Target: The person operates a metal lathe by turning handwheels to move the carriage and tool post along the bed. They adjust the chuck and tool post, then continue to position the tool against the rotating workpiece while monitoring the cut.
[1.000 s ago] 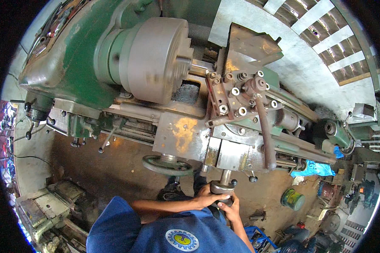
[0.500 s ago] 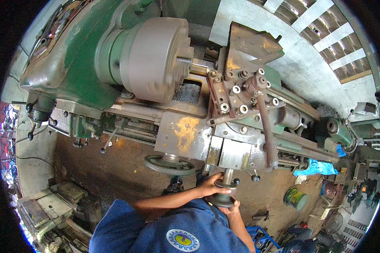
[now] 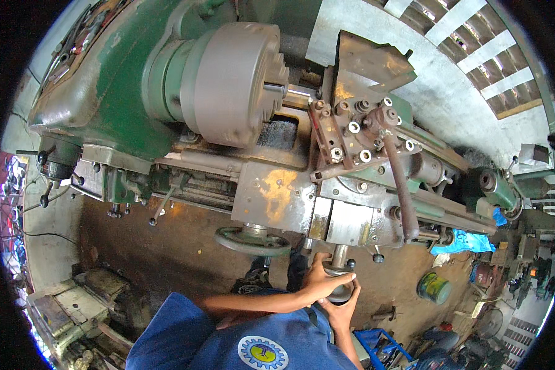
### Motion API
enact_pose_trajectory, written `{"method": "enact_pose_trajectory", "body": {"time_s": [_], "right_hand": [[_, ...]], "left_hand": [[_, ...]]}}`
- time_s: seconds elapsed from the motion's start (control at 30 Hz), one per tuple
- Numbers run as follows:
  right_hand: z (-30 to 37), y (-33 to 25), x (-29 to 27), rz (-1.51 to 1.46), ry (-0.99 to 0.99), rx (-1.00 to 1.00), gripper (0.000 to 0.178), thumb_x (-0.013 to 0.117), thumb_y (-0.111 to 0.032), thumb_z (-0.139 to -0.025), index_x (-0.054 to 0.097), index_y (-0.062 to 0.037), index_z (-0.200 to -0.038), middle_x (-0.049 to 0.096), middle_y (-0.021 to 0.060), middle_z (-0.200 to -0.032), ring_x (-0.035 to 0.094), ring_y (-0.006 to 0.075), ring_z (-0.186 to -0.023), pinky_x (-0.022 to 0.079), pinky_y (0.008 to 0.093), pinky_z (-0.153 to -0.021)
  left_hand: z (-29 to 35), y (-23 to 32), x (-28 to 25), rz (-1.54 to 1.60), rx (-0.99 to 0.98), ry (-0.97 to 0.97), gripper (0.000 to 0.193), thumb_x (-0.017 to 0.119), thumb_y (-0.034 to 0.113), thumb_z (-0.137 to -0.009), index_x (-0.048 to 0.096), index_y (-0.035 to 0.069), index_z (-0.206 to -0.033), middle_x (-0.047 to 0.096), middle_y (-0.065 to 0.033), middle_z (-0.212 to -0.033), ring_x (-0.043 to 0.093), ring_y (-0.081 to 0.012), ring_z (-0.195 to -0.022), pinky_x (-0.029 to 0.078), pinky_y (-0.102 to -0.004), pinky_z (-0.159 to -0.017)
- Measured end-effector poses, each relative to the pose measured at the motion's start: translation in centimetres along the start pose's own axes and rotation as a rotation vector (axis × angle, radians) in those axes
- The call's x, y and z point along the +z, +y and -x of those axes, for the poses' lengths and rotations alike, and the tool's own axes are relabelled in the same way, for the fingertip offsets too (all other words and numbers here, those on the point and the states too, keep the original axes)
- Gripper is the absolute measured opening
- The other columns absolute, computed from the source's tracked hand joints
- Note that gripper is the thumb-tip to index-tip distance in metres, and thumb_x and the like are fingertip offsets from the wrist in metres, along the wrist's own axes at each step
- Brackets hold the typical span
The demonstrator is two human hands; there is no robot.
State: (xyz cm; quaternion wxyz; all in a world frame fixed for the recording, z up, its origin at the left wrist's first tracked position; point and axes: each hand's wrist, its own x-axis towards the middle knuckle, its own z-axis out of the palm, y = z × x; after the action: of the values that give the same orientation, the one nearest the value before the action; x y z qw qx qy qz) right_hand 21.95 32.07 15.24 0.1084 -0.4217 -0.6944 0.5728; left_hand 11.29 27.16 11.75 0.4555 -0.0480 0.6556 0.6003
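Observation:
My left hand curls over the left and near side of a small metal handwheel on the front of a green lathe. My right hand closes round the wheel's right and lower rim, its fingers reaching up the side. A black ball-ended handle stands at the wheel's far right edge. Above it sits the tool post, with several bolts and a long brown lever. To its left, the large grey chuck looks smeared, and a bright metal bar sticks out of it towards the tool post.
A larger handwheel hangs from the carriage to the left of my hands. The tailstock stands at the far right, near a blue cloth. A green bucket sits on the floor. Metal shavings lie below the chuck.
Both hands have shifted their hold on the small handwheel; the left now reaches further across it, the right higher up its side. The tool post and carriage appear slightly further right in view.

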Motion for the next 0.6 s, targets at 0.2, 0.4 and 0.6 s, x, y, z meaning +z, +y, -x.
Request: {"method": "enact_pose_trajectory", "body": {"time_s": [0.2, 0.4, 0.6], "right_hand": [[0.0, 3.0, 0.4, -0.273, 0.038, 0.111, 0.104, 0.09, -0.033, -0.056, 0.029, -0.0059, -0.136, 0.047, 0.0151, -0.123, 0.049, 0.0267, -0.114, 0.041, 0.0375, -0.098], [-0.1, 5.5, 0.2, -0.776, -0.055, 0.251, 0.084, 0.079, -0.025, -0.06, 0.034, -0.0132, -0.13, 0.049, 0.0096, -0.118, 0.055, 0.0268, -0.11, 0.048, 0.043, -0.096], [-0.2, 5.6, 0.4, -1.077, -0.136, 0.504, 0.084, 0.065, -0.045, -0.062, 0.045, -0.0024, -0.132, 0.056, 0.0173, -0.125, 0.058, 0.0317, -0.111, 0.047, 0.0435, -0.098]], "left_hand": [[-1.5, 0.3, -3.2, 0.084, -0.075, -0.377, 0.089, 0.089, 0.029, -0.066, 0.04, 0.001, -0.134, 0.059, -0.0141, -0.121, 0.056, -0.0221, -0.114, 0.043, -0.0351, -0.1], [-3.1, -0.9, -3.8, 0.343, -0.039, -0.61, 0.103, 0.088, 0.019, -0.065, 0.028, 0.0, -0.146, 0.052, -0.0131, -0.132, 0.051, -0.023, -0.122, 0.036, -0.0362, -0.107], [-2.8, -1.1, -4.4, 0.24, 0.016, -0.575, 0.105, 0.088, 0.025, -0.066, 0.025, -0.001, -0.146, 0.052, -0.0141, -0.132, 0.048, -0.0235, -0.125, 0.035, -0.0368, -0.108]]}}
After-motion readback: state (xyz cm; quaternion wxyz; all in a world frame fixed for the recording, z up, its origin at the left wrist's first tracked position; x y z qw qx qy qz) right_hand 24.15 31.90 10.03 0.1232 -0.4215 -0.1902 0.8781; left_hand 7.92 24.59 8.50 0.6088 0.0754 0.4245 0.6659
